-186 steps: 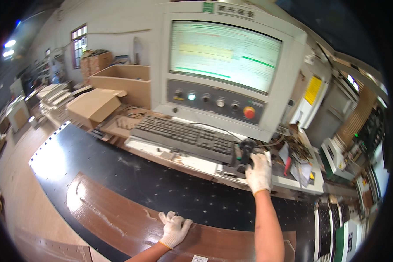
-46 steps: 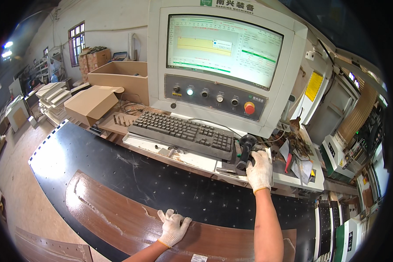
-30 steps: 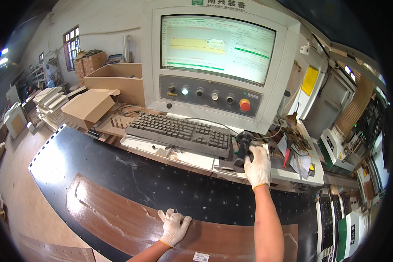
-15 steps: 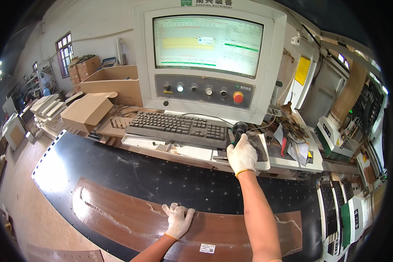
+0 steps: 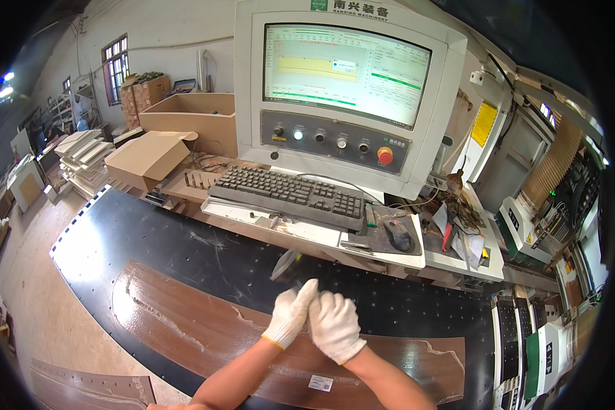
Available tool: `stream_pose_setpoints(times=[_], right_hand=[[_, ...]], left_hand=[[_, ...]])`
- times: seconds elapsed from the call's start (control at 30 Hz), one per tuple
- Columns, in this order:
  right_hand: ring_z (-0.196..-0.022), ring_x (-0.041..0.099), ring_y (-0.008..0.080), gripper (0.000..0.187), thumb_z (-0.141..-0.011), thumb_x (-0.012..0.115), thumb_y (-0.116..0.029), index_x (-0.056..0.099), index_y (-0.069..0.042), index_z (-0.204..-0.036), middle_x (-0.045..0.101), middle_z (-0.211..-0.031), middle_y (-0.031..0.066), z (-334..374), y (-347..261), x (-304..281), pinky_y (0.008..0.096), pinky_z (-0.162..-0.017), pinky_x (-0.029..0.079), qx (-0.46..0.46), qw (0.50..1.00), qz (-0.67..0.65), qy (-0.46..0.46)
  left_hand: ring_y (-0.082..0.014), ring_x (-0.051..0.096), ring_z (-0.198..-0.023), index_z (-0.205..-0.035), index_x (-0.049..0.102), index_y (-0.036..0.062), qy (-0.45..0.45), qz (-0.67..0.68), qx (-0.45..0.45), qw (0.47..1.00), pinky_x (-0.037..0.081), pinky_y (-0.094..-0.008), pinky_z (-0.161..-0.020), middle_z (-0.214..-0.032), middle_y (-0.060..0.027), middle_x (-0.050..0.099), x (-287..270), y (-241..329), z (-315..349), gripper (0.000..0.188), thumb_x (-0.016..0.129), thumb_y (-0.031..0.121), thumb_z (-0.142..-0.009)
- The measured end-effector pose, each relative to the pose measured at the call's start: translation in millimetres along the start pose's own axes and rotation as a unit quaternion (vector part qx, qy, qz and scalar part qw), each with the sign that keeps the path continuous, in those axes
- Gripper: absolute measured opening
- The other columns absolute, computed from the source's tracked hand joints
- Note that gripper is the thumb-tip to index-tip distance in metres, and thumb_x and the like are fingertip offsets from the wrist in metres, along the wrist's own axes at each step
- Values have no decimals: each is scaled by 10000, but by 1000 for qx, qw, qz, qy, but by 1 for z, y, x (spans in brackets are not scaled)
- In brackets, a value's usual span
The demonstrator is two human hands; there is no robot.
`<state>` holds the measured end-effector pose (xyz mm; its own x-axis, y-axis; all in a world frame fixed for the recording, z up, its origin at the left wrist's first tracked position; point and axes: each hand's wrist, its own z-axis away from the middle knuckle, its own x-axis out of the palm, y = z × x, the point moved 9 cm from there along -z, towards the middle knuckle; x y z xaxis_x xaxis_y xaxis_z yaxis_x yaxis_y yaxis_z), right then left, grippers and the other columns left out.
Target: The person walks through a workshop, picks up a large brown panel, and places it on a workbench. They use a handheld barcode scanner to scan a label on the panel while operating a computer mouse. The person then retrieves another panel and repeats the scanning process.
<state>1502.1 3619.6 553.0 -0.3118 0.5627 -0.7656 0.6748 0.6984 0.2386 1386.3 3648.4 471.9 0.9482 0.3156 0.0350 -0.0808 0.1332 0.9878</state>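
My left hand [image 5: 292,313] and my right hand [image 5: 335,326], both in white knitted gloves with yellow cuffs, meet over the brown panel [image 5: 205,316]. Their fingers are curled, the left thumb pointing up against the right hand. Just beyond them is a blurred, pale, see-through shape [image 5: 283,265] with a dark part beside it; its kind and which hand holds it cannot be made out. The long, glossy panel lies on a black perforated table [image 5: 205,256]. It bears a white label [image 5: 320,383] and pale scuffed streaks.
A control cabinet with a lit screen [image 5: 345,72] and red stop button [image 5: 385,156] stands behind the table. Before it are a keyboard [image 5: 290,195] and a mouse [image 5: 398,236] on a tray. Cardboard [image 5: 148,159] is at left, machine units [image 5: 550,352] at right.
My right hand has come back from the tray to meet my left hand. The dark handheld object it gripped there has left the tray. My left hand has lifted off the panel and closed.
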Motion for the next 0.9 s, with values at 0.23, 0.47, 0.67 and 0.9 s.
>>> stream_pose_setpoints(times=[0.23,0.47,0.67,0.9], right_hand=[[-863,684,304,329,-907,795,-277,686,-73,-1142,664,-961,90,-35,27,-22,444,-751,577,-97,963,-232,-92],[-1398,559,400,553,-961,796,-334,672,-117,-1455,593,-1497,168,-35,263,36,526,-1134,525,341,936,-3,-92],[-1309,643,421,472,-943,795,-240,728,-109,-1392,648,-1449,195,-20,273,56,504,-1151,528,346,933,-74,-68],[-1283,660,413,403,-930,785,-200,772,-110,-1323,677,-1397,189,-20,274,54,499,-1122,547,339,937,-78,-43]], left_hand=[[-242,723,-839,-1037,717,-12,1,366,-170,915,609,-392,-757,-925,-128,737,-21,-87,7,164,770,140,-1006],[-249,735,-861,-1308,608,-28,-124,257,-139,948,625,-409,-807,-953,-129,716,-8,-121,53,404,772,35,-945],[-179,733,-902,-1425,613,-23,-195,123,-122,965,611,-356,-835,-984,-81,718,-1,-134,63,514,806,35,-952],[-158,718,-898,-1512,589,-23,-210,116,-112,964,598,-341,-835,-986,-77,739,0,-127,62,602,811,81,-962]])
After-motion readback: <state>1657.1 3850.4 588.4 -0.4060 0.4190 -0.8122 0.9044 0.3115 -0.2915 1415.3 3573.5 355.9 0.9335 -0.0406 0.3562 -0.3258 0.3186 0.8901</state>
